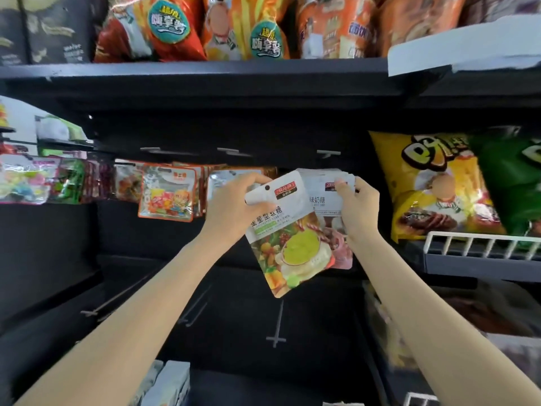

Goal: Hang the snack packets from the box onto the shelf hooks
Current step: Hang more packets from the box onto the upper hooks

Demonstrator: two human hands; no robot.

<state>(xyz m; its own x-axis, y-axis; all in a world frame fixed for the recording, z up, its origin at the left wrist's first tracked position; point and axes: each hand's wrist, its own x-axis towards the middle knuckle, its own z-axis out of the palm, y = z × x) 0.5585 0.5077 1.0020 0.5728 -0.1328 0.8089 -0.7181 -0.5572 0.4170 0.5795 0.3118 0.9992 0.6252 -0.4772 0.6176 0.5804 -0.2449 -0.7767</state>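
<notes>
My left hand (234,205) grips the top left corner of a white snack packet (288,238) printed with fruit and a green drink; the packet hangs tilted in front of the dark shelf back. My right hand (355,205) pinches the top of a stack of similar white packets (325,194) hanging on a hook just behind and to the right. Bare metal hooks (328,153) stick out above the packets. More bare hooks (276,326) stick out on the row below.
Candy packets (167,194) hang on hooks to the left. Yellow (424,186) and green (515,183) chip bags stand behind a white wire rail (480,243) at right. Orange snack bags (251,27) fill the shelf above. White packets (172,385) show at the bottom edge.
</notes>
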